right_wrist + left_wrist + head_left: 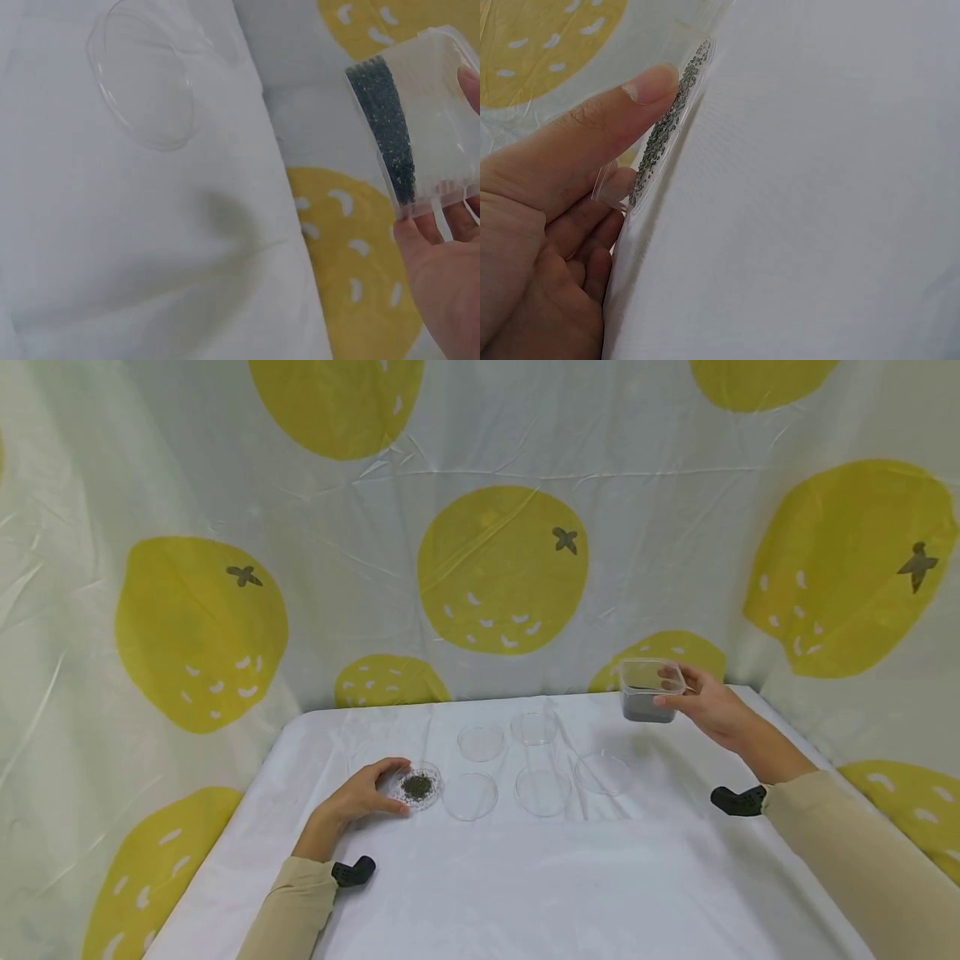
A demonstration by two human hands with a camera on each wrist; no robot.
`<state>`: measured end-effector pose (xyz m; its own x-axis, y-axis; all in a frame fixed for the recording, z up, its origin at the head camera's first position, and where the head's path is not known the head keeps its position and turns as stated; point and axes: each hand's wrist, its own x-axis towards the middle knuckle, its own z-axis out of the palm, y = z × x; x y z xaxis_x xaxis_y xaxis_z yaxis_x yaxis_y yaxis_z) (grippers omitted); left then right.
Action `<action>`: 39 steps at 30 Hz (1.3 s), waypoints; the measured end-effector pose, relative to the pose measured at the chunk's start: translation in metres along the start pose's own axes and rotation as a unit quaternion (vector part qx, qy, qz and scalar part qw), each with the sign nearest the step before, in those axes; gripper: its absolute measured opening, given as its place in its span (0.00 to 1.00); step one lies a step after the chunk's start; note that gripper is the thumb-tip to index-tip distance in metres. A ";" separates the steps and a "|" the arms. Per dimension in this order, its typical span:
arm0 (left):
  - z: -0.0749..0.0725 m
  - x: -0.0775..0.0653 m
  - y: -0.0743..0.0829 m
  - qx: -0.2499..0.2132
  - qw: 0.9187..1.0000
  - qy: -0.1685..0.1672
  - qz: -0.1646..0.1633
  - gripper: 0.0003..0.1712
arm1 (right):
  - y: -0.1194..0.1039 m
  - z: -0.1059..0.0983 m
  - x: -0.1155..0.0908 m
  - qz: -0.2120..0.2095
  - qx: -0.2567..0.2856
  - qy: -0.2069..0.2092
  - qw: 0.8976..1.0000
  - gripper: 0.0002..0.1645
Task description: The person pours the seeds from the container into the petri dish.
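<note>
My left hand (367, 795) grips a small clear petri dish (432, 774) at the left of the table, thumb on the near side and fingers curled on the far side. Small dark grains (417, 787) lie heaped in it; in the left wrist view they spread as a thin layer (664, 131). On the right, my right hand (712, 706) holds a clear plastic tub (648, 693) by its side, raised over the table's back. Dark granules (386, 124) fill its lower part, level across the bottom in the head view.
Several clear round dishes stand in the middle, among them a front left one (470, 797), a front middle one (542, 792) and a right one (602, 773). A white cloth covers the table (555, 885). Behind hangs a lemon-patterned curtain (645, 552).
</note>
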<state>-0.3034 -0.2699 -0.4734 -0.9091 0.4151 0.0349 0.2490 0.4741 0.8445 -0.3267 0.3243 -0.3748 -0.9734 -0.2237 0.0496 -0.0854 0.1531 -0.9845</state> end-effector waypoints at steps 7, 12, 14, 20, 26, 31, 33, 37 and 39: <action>0.000 0.000 -0.001 -0.006 1.000 0.003 -0.010 0.52 | 0.019 -0.023 -0.012 -0.002 -0.002 0.006 1.000 0.49; 0.000 0.000 0.001 -0.004 1.000 0.004 -0.014 0.52 | 0.033 -0.040 -0.021 0.012 -0.027 -0.006 1.000 0.50; 0.001 -0.001 0.002 -0.008 1.000 0.006 -0.014 0.52 | 0.040 -0.047 -0.023 0.016 -0.042 -0.013 0.999 0.51; 0.002 -0.001 0.001 -0.011 1.000 0.005 -0.011 0.52 | 0.060 -0.060 -0.028 0.032 -0.060 -0.024 0.997 0.52; 0.001 0.000 0.002 -0.004 1.000 0.004 -0.017 0.52 | 0.078 -0.067 -0.028 0.034 -0.049 -0.064 0.996 0.53; 0.001 0.001 0.004 0.010 1.000 0.006 -0.002 0.50 | 0.088 -0.075 -0.034 0.037 -0.062 -0.086 0.994 0.53; 0.001 0.001 0.005 0.009 1.000 0.007 0.000 0.50 | 0.090 -0.078 -0.036 0.044 -0.066 -0.089 0.993 0.54; 0.001 0.000 0.004 0.000 1.000 0.008 0.000 0.50 | 0.091 -0.079 -0.038 0.056 -0.057 -0.095 0.992 0.54; 0.001 -0.001 0.003 -0.002 1.000 0.007 0.000 0.50 | 0.091 -0.078 -0.038 0.058 -0.052 -0.095 0.992 0.55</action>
<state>-0.3015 -0.2681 -0.4711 -0.9139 0.4037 0.0427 0.2474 0.4703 0.8471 -0.3142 0.4219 -0.4534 -0.9211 -0.3750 -0.1050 -0.0069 0.2852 -0.9584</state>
